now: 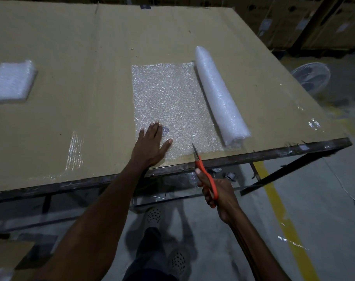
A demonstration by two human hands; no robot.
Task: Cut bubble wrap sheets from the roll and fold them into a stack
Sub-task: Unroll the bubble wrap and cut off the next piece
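— Which step is the person on?

— The cutting step, by the look of it. The bubble wrap roll [221, 96] lies on the table [71, 67] toward its right side, with an unrolled length of wrap [172, 102] spread flat to its left and reaching the table's near edge. The left hand [151, 141] lies flat on the near left part of that length, fingers straight, pressing it down and grasping nothing.

— And the other hand?

— The right hand [217, 191] has its grip closed around the orange handles of the scissors [205, 171]. The blades point up and away, their tips at the near edge of the sheet, just left of the roll's near end. Whether they have bitten into the wrap cannot be told.

— So what does the next move call for?

— Probably running the blades away from the body, parallel to the roll, while the flat hand keeps the sheet from sliding. The film is light and could bunch if it is not held taut.

— Any stack yet?

— A folded bundle of wrap [10, 84] sits far off at the table's left edge, so some sheets seem done.
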